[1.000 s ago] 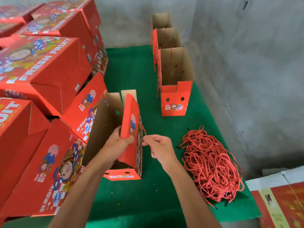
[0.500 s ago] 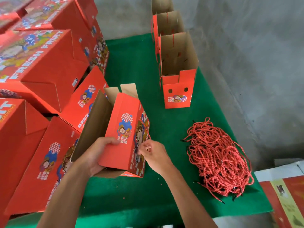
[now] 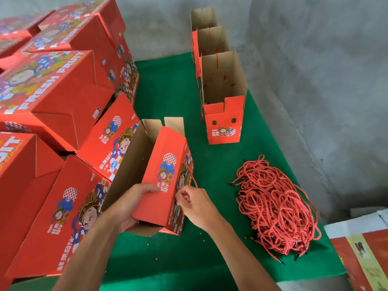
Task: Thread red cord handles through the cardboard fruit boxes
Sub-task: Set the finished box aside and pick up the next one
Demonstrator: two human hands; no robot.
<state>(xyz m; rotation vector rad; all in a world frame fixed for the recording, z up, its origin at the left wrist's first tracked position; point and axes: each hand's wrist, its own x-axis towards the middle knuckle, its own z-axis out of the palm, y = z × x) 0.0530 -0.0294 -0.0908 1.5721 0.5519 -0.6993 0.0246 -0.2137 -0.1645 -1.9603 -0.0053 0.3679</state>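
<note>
1. Looking down from the head view, the open fruit box [image 3: 159, 175] sits tilted on the green bench [image 3: 168, 91], its brown inside facing left and its printed red panel facing the person.
2. Fingers of the left hand [image 3: 130, 204] curl round the box's near lower edge, thumb on the printed panel, propping it at a slant.
3. Pressed against the box's right side, the right hand [image 3: 195, 204] pinches a red cord [image 3: 190, 173] between fingertips; the cord runs up along that side panel. Whether its end has passed a hole cannot be told.
4. Judging by its look, the box is light, thin corrugated card: stiff along its folds but easily dented, so holding it at edges and corners suits it best.
5. Soft and limp, the twisted cord is probably best steered by its dark stiff tip.
6. Spare cords lie in a loose pile [image 3: 275, 208] to the right, likely to tangle if pulled carelessly.
7. Finished boxes [image 3: 222, 122] stand in a row further back.
</note>
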